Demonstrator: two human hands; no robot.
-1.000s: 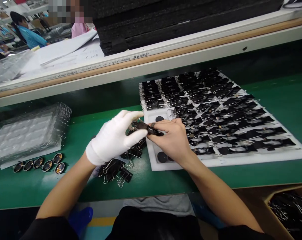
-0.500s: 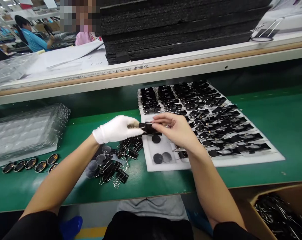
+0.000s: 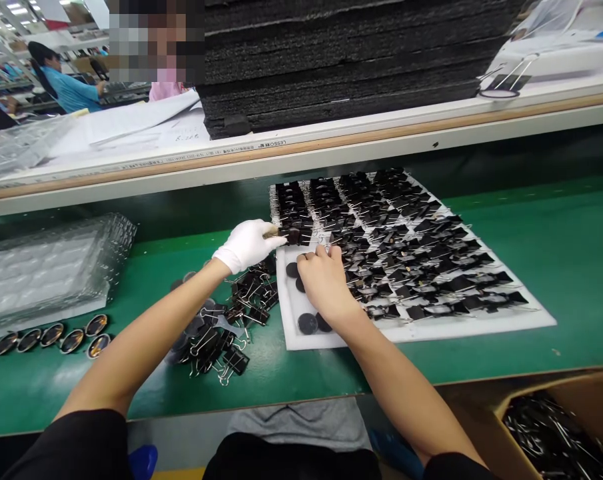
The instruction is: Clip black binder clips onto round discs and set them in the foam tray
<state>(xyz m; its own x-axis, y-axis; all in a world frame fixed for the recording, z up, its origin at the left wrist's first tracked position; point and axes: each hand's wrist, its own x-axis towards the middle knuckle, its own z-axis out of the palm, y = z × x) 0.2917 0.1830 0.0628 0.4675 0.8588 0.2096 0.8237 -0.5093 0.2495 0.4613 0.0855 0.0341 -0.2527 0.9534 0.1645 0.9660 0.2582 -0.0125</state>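
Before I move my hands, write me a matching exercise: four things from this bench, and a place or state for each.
1. Left hand
2. Stack of black slabs
3. Right hand
4. Clear plastic trays

A. Bare, over the white foam tray
B. On the green bench top, at the far left of the view
C. In a white glove, holding a black clip
D. On the raised shelf

Right pairs: 1-C, 2-D, 3-A, 4-B

White-gloved left hand at black metal binder clips, bare right hand over white foam sheet, green bench
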